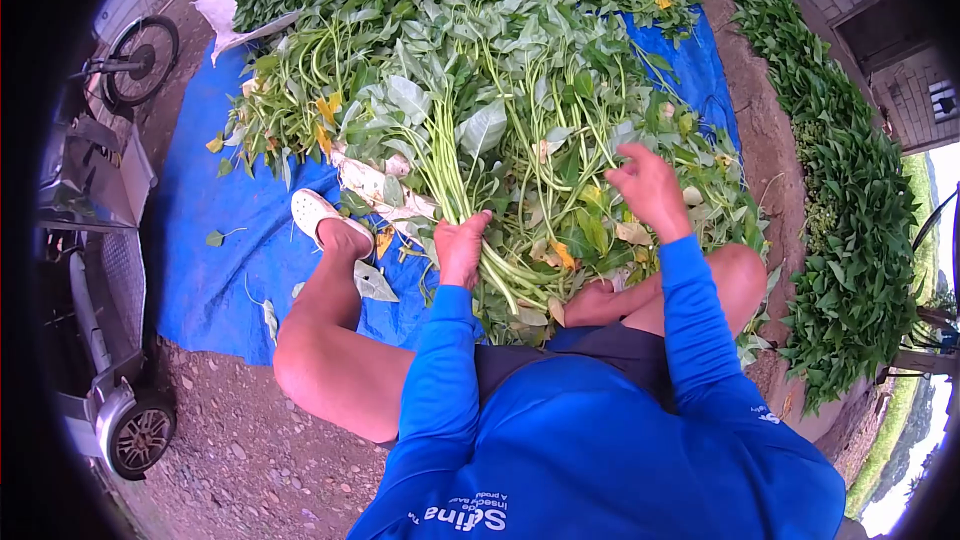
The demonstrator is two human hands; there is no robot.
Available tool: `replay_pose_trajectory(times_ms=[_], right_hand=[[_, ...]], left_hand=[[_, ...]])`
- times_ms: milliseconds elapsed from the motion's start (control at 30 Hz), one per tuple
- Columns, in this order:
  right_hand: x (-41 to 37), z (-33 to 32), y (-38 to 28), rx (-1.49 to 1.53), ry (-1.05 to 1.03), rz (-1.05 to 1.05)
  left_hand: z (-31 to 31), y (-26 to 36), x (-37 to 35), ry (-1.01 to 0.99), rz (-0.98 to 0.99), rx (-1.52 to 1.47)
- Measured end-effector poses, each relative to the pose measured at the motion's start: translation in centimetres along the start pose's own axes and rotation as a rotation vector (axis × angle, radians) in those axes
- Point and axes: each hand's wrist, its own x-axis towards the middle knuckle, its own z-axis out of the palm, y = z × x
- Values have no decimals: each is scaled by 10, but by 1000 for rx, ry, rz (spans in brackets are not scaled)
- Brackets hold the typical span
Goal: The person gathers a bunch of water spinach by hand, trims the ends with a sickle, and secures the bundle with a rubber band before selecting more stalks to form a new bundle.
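Observation:
My left hand (462, 248) is closed around a bunch of long green leafy stems (448, 165), which look like water spinach. The leaves of the bunch point away from me, and its cut ends reach back past my hand toward my lap. Over the right side of the leafy pile (540, 70), my right hand (648, 190) hovers with thumb and forefinger apart and nothing visible between them. Its other fingers are partly hidden. Yellowed leaves (562, 254) lie among the stems between my hands.
A blue tarp (220, 270) lies under the pile. My foot in a pale clog (325, 215) rests on it at left. More greens (850, 240) line the right side. A wheeled vehicle (120, 370) and a bicycle wheel (142, 60) stand at left.

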Motion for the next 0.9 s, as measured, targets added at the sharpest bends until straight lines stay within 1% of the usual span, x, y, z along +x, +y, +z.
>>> replay_pose_trajectory(times_ms=[33, 67, 100, 133, 200, 233, 267, 300, 400, 433, 533, 567, 667, 700, 800, 833, 900], right_hand=[[9, 17, -48, 184, -65, -92], [23, 48, -73, 311, -130, -194], [35, 73, -100, 335, -205, -258], [49, 101, -123, 332, -176, -310], [71, 148, -155, 243, 10, -384], [78, 157, -166, 202, -46, -324], [85, 165, -175, 160, -102, -263], [91, 172, -180, 114, -156, -201], [109, 184, -170, 235, -204, -194], [104, 186, -161, 432, -109, -167], [87, 184, -129, 860, -139, 217], [90, 208, -106, 741, 60, 82], [70, 178, -100, 430, 11, -283], [66, 165, -103, 298, -123, -317], [56, 151, -109, -15, -76, -670], [55, 145, -111, -9, -103, -759], [55, 145, -112, -35, -179, -815]], left_hand=[[2, -2, -2, 4, 25, -19], [5, -3, -5, 7, 55, -39], [7, 3, -11, 30, 43, 2], [10, 8, -14, 19, 54, 1], [9, 12, -21, 6, 68, -5], [8, 11, -22, -4, 113, 24], [4, 12, -22, -3, 104, 97], [3, 9, -21, 8, 122, 98], [0, 8, -21, 54, 133, 92], [1, 9, -22, 72, 124, 85], [-4, 3, -11, 60, 103, 119], [-5, 0, -7, 38, 86, 83], [0, 9, -15, -26, 75, 34], [2, 7, -15, -27, 95, 14], [3, 11, -19, -14, 75, 42], [2, 10, -18, -19, 94, 48], [1, 8, -15, -25, 84, 47]])
